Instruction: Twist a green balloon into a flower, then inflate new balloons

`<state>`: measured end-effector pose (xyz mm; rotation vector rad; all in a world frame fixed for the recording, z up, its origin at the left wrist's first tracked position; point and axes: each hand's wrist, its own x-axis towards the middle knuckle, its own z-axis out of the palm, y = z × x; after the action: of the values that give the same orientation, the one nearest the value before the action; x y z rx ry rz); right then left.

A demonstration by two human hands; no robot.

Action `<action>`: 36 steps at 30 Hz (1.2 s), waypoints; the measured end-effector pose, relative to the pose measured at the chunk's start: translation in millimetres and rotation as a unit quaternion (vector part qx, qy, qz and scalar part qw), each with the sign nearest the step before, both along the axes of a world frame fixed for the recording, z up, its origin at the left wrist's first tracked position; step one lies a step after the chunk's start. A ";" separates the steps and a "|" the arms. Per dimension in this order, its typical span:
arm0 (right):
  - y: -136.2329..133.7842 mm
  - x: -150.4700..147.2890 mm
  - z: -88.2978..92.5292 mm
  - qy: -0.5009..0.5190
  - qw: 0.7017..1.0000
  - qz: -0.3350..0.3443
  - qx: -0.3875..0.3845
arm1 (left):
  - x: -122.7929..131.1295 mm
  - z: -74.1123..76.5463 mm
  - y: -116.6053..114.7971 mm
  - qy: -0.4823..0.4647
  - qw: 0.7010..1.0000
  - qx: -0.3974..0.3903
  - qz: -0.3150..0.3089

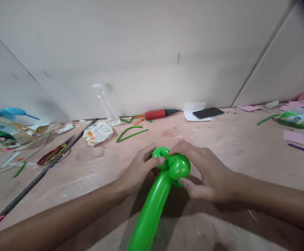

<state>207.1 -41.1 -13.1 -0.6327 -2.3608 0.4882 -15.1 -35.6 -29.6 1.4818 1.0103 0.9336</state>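
A long green balloon (152, 212) runs up from the bottom edge and ends in a cluster of twisted bubbles in the middle of the view. My left hand (143, 162) grips the left bubble, its thumb pressed on the front and the other fingers partly hidden behind. On the other side, my right hand (204, 170) pinches the rounder right bubble between thumb and forefinger. Both hands are closed on the same balloon, just above the work surface. The straight, untwisted length slants down toward me between my forearms.
Against the wall lie a red hand pump (155, 114), a leaning plastic bottle (106, 104) and a dark phone (208, 112) on white paper. Loose green balloons (131, 133) lie near a crumpled wrapper (98, 133). Scissors (54, 153) rest at left, beside a gap in the surface.
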 end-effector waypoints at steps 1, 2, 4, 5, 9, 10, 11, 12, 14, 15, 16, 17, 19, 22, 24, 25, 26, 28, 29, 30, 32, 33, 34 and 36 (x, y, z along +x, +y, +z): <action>0.6 -0.1 -5.0 0.019 1.000 0.004 -0.020 | -0.7 -3.0 -1.9 -0.005 1.000 0.005 0.007; 1.2 0.1 -9.5 0.035 0.999 0.004 -0.041 | -1.3 -5.8 -3.6 -0.016 1.000 0.006 0.011; 1.4 0.8 -15.9 0.064 0.994 0.007 -0.086 | -2.2 -10.9 -6.6 -0.047 0.999 0.002 0.010; 1.0 1.2 -17.9 0.075 0.991 0.012 -0.110 | -2.7 -12.9 -8.2 -0.066 0.998 -0.001 0.006; -1.7 1.3 -20.2 0.111 0.972 0.025 -0.205 | -5.0 -17.2 -14.4 -0.116 0.993 -0.019 -0.012; -2.0 1.0 -20.3 0.117 0.967 0.023 -0.224 | -5.6 -17.6 -15.6 -0.125 0.992 -0.024 -0.013; -1.9 0.7 -20.5 0.123 0.963 0.020 -0.239 | -6.2 -17.8 -16.5 -0.134 0.991 -0.027 -0.013; -1.5 0.6 -20.8 0.127 0.961 0.017 -0.247 | -6.9 -18.0 -17.1 -0.141 0.989 -0.030 -0.015; -0.3 0.7 -21.2 0.129 0.961 0.010 -0.246 | -8.3 -18.3 -17.4 -0.150 0.988 -0.032 -0.018; 0.3 1.0 -21.2 0.126 0.962 0.007 -0.242 | -9.0 -18.5 -17.2 -0.149 0.988 -0.033 -0.019; 0.6 1.3 -21.0 0.121 0.964 0.006 -0.235 | -9.6 -18.9 -16.9 -0.146 0.989 -0.030 -0.021; 0.7 1.5 -20.4 0.113 0.967 0.005 -0.227 | -10.0 -19.4 -16.4 -0.141 0.989 -0.023 -0.022; 0.2 1.0 -18.3 0.099 0.975 0.001 -0.201 | -10.1 -21.4 -15.5 -0.129 0.991 0.005 -0.020; -0.6 -1.9 -10.8 0.083 0.992 -0.024 -0.094 | -8.6 -25.5 -14.0 -0.118 0.992 0.047 -0.001; 0.5 -3.2 -2.1 0.072 0.996 -0.056 0.022 | -8.1 -26.8 -12.0 -0.129 0.989 0.076 0.015; 1.7 -2.8 3.3 0.069 0.990 -0.079 0.090 | -8.8 -26.2 -10.4 -0.133 0.985 0.103 0.025; 3.4 -1.3 9.1 0.069 0.979 -0.105 0.160 | -10.1 -24.5 -8.4 -0.130 0.981 0.140 0.035; 7.6 5.1 20.7 0.068 0.939 -0.158 0.298 | -14.7 -17.4 -4.0 -0.103 0.968 0.225 0.042; 10.0 9.7 25.8 0.063 0.915 -0.180 0.356 | -17.4 -12.2 -2.0 -0.078 0.961 0.263 0.035; 12.5 14.7 29.7 0.059 0.891 -0.191 0.408 | -20.1 -6.2 -0.5 -0.047 0.955 0.293 0.024; 17.2 23.6 32.8 0.041 0.856 -0.164 0.489 | -23.5 6.4 0.8 0.030 0.941 0.337 -0.004; 19.2 26.5 31.5 0.033 0.846 -0.126 0.517 | -24.0 12.1 0.7 0.069 0.931 0.358 -0.014; 20.6 28.0 28.3 0.025 0.842 -0.078 0.534 | -23.5 16.7 0.3 0.102 0.919 0.381 -0.020; 20.4 26.5 18.0 0.021 0.850 0.012 0.525 | -20.1 21.2 -0.8 0.142 0.895 0.423 -0.013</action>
<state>233.6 -20.7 4.9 -0.0551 -2.1547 -0.7661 -35.2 -36.5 -8.4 2.4066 0.8020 1.2418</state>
